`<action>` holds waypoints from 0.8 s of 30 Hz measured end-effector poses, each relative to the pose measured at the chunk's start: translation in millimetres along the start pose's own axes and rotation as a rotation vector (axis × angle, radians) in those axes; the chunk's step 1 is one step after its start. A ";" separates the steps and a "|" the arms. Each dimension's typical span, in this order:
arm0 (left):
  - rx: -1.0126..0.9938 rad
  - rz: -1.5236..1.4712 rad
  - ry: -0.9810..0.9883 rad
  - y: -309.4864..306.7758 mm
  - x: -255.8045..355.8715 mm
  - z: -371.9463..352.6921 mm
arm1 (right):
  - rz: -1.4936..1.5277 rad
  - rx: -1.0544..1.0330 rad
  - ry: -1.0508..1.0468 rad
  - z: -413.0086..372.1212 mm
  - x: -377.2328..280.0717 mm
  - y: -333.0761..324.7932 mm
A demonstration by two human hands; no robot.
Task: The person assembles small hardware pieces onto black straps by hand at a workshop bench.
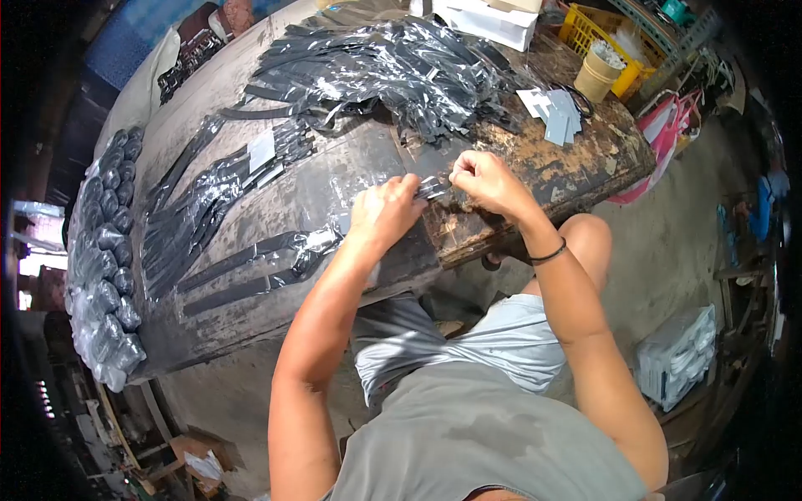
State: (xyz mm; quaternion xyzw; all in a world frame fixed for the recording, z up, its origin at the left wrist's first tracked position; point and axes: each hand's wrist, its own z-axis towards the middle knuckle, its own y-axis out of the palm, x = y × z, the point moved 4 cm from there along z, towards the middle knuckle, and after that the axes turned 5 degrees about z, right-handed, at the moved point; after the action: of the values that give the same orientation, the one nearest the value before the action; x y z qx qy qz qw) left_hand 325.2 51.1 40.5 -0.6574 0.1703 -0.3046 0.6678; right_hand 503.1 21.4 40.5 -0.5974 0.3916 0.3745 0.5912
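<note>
My left hand (384,210) is closed round a black strap (251,269) in a clear plastic sleeve, which trails left across the table. The shiny end of the sleeve (432,188) sticks out past my left fingers. Close to that end, my right hand (489,184) is curled into a pinch; whatever its fingertips hold is too small to make out. Left of my hands lies a row of sleeved black straps (196,209), with a pale card (261,152) on top. A large heap of sleeved straps (393,71) lies beyond my hands.
Pale grey cards (554,115) lie on the worn table (601,159) at the right. Behind them stand a tan cup (600,71), a yellow crate (585,33) and a white box (489,21). Rolled, plastic-wrapped bundles (109,250) line the table's left edge.
</note>
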 end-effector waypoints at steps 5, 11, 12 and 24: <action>0.043 0.063 -0.044 -12.0 -31.7 -29.1 | 0.247 -0.022 0.075 0.8 13.3 -5.8; 0.089 0.067 -0.065 -12.6 -49.1 -54.2 | 0.533 0.018 0.170 -3.3 18.9 5.5; 0.108 0.031 -0.060 -11.9 -48.4 -55.8 | 0.533 0.012 0.165 -4.8 14.1 13.2; 0.247 0.059 -0.041 -9.8 -48.5 -57.0 | 1.186 0.026 0.169 -13.2 18.3 83.4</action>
State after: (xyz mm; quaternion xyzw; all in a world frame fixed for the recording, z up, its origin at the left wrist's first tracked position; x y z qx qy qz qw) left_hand 250.9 38.1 37.3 -0.5710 0.1374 -0.2899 0.7556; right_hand 434.4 8.2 -10.3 -0.2976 0.7084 0.5868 0.2554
